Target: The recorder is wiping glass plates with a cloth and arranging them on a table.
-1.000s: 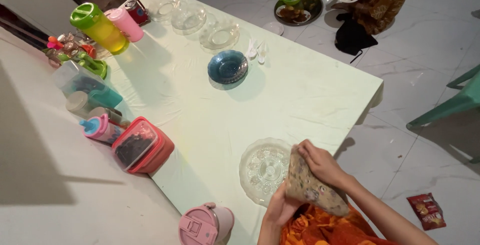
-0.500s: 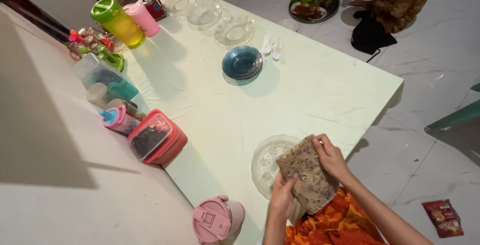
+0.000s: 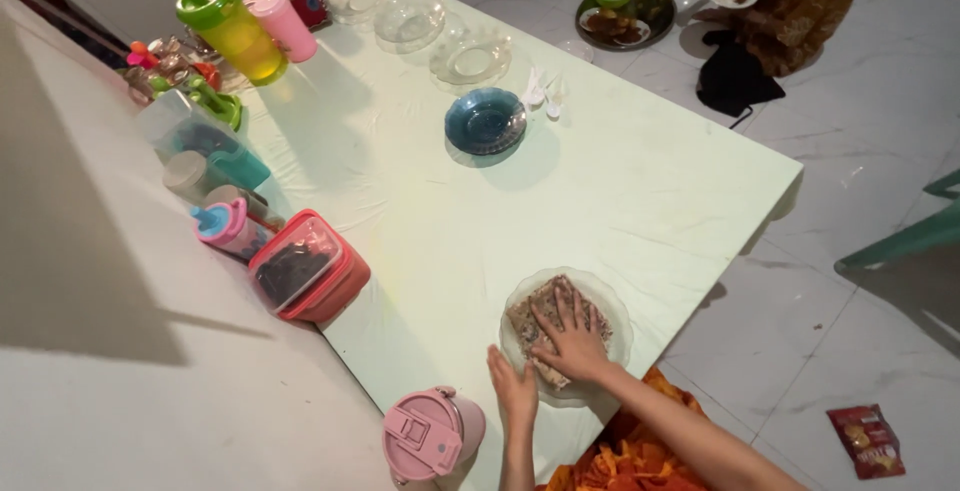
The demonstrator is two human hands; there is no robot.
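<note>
A clear glass plate (image 3: pixel 614 308) sits near the table's front edge. On it lies a flat, mottled brown-and-grey pad (image 3: pixel 532 315). My right hand (image 3: pixel 574 336) presses flat on top of that pad with fingers spread. My left hand (image 3: pixel 514 388) rests on the pale green tablecloth (image 3: pixel 400 211) just beside the plate's left rim, fingers together and flat, holding nothing.
A pink lidded jug (image 3: pixel 432 432) stands at the front left of my hands. A red lidded box (image 3: pixel 305 268), small cups, a green-yellow bottle (image 3: pixel 229 29) line the wall side. A blue bowl (image 3: pixel 486 121) and clear glass dishes (image 3: pixel 408 19) sit further up. Dishes lie on the tiled floor.
The pad, held up in both hands above the plate before, now lies flat on it. My left hand has let go and moved onto the cloth.
</note>
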